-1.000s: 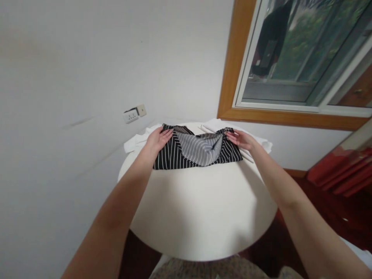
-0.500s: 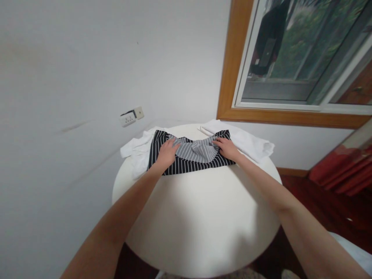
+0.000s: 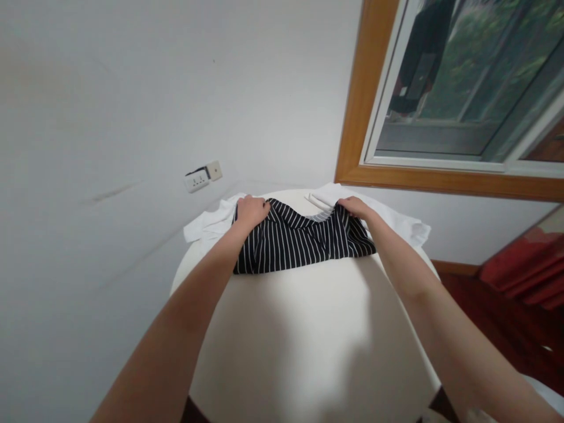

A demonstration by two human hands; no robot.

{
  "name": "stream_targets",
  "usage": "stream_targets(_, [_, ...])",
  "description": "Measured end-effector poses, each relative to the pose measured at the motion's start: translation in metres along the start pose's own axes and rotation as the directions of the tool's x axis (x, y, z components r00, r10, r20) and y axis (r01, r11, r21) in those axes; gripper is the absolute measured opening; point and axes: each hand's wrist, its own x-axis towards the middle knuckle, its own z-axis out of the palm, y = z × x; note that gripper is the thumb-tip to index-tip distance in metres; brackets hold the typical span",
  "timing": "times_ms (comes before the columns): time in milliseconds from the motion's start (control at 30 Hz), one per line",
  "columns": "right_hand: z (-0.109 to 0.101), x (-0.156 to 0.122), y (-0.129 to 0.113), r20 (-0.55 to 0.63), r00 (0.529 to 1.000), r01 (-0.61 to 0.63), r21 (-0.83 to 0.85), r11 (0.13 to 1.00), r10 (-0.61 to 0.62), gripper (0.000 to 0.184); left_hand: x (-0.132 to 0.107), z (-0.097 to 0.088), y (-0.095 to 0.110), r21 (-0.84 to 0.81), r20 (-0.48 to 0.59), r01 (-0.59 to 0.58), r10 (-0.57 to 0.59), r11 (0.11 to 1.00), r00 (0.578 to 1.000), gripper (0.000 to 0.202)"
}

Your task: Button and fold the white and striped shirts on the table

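Note:
A black garment with thin white stripes [image 3: 302,241] lies bunched at the far side of a round white table [image 3: 308,341]. My left hand [image 3: 250,210] is closed on the garment's far left corner, fingers curled over the fabric. My right hand [image 3: 353,207] grips its far right corner in the same way. Both arms reach out across the tabletop. The garment's grey inner side is hidden.
White cloth [image 3: 399,222] lies under and behind the striped garment, spilling off both sides of the table's far edge. A wall socket [image 3: 198,178] sits on the white wall to the left. A wood-framed window [image 3: 440,100] is at the right, with red floor and fabric below.
My hands moved from the garment's middle out to its far corners. The black striped side now covers the grey inner side that showed before. The camera tilted closer to the table.

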Motion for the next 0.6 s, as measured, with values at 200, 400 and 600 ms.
stream_targets(200, [0.016,0.011,-0.006,-0.308,0.941,-0.169,-0.068,0.983,0.141,0.035,0.021,0.019,0.012,0.033,-0.064,0.07,-0.068,0.997,0.996,0.037])
stream_targets(400, [0.002,-0.004,0.019,-0.475,0.88,-0.05,-0.079,0.996,0.007,0.042,-0.004,0.005,0.013,-0.046,-0.221,0.014,-0.024,0.999,0.975,0.036])
stream_targets(600, [-0.003,-0.055,0.045,-0.254,0.967,-0.069,-0.221,0.973,0.011,0.048,-0.083,-0.027,-0.009,-0.064,-0.188,0.149,-0.158,0.987,0.969,0.052])
